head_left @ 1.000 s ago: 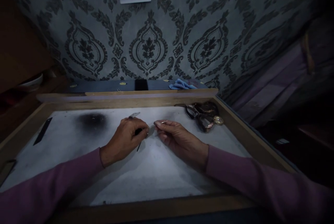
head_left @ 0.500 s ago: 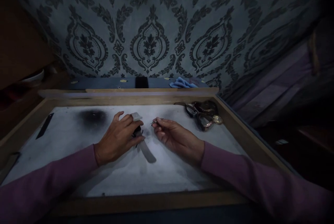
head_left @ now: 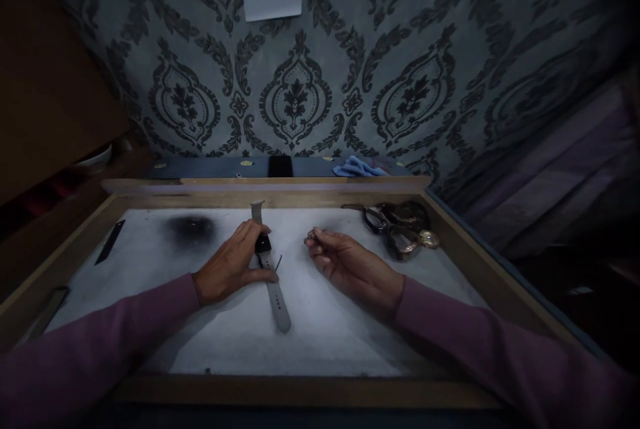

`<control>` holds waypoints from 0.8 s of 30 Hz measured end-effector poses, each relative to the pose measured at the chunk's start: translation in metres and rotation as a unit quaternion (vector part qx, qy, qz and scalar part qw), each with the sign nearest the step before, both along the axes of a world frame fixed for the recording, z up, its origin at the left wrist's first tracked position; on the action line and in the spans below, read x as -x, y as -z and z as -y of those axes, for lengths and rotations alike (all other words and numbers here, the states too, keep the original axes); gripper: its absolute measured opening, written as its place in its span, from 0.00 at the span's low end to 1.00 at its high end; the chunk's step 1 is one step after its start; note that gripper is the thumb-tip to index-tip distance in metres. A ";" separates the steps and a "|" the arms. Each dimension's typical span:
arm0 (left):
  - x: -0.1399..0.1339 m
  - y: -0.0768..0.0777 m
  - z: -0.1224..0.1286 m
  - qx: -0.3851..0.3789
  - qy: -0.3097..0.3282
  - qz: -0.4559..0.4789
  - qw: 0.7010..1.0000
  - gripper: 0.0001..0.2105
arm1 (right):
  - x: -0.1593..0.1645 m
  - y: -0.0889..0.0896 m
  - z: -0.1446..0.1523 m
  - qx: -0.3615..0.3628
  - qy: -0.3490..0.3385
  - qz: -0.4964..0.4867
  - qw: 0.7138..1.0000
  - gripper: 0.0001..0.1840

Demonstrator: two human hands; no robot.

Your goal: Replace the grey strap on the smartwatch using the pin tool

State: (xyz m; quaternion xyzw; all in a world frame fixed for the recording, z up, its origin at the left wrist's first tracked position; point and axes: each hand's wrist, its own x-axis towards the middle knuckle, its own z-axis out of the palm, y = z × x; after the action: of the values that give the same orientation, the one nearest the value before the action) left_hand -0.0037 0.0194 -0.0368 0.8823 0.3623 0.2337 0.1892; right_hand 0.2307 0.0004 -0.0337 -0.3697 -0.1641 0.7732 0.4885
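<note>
Watch [head_left: 263,244] now stretched out long under the left hand [head_left: 225,269], dark face and both ends in plain sight, half hidden by the fingers a moment ago; more of it open to reach, then, for the right hand [head_left: 353,266]. Left fingers parted and bent astride it, with thumb on the lower strap [head_left: 279,309], apparently having hold of it. Lies on the white worktop [head_left: 225,349] or just above: cannot tell which. Right fingers pinched together on a small dark piece [head_left: 311,236], too tiny to make out, near the watch but apart. Strap smooth, matt grey, rubbery by the look, pierced with holes and round-ended; case squarish, glossy. Thin dark stick [head_left: 279,263] just beside the left thumb. Plain wooden rim [head_left: 300,389] around; shiny looped watches [head_left: 407,217] heaped in the far right corner.
</note>
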 end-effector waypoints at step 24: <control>0.003 0.004 -0.011 0.001 0.042 -0.003 0.999 0.25 | -0.011 -0.002 -0.009 -0.096 -0.075 0.134 0.983 0.14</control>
State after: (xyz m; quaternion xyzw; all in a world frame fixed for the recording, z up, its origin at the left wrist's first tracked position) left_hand -0.0072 0.0307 -0.0412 0.8974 0.3256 0.2223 0.1981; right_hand 0.2417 0.0096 -0.0315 -0.4080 -0.3292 0.7316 0.4358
